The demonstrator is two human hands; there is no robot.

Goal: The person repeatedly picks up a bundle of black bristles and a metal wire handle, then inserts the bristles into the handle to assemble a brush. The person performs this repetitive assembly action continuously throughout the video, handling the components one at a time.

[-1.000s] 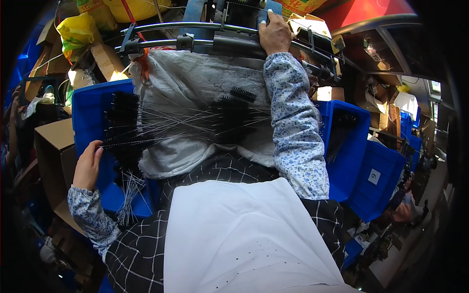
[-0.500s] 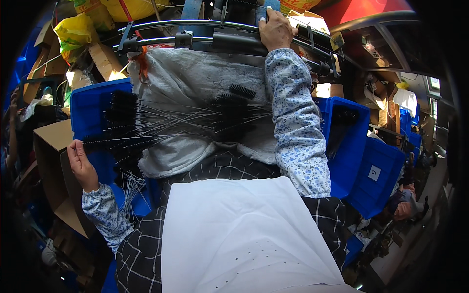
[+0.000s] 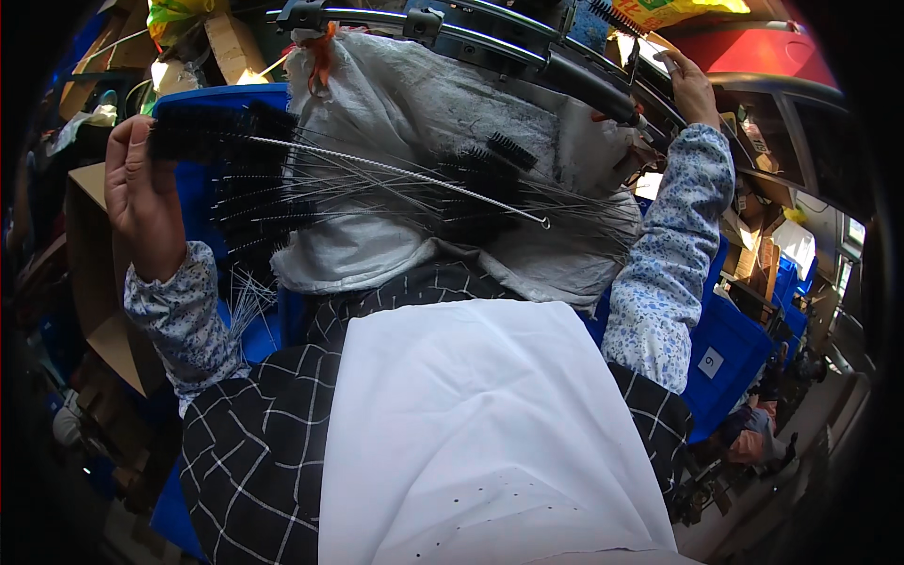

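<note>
My left hand [image 3: 146, 193] is closed on the bristle end of a black wire brush [image 3: 395, 173], above the left blue bin. Its twisted wire stem slants down to the right and ends in a small loop. Below it, more black brushes [image 3: 480, 188] with thin wire stems lie across a whitish cloth [image 3: 395, 94] over my lap. My right hand [image 3: 692, 89] is up at the right end of a machine with metal rails [image 3: 490, 42], its fingers bent together; what they hold, if anything, is hidden. Another brush [image 3: 617, 17] shows at the machine's top.
A blue bin [image 3: 235, 94] on the left holds brushes and loose wire stems [image 3: 252, 306]. Beside it stands an open cardboard box [image 3: 89, 184]. More blue bins [image 3: 725, 367] stand on the right. White paper or cloth [image 3: 480, 405] covers my front.
My left hand has risen with the brush, whose looped stem now stands clear above the others. My right hand has moved right along the machine. The whole view has shifted.
</note>
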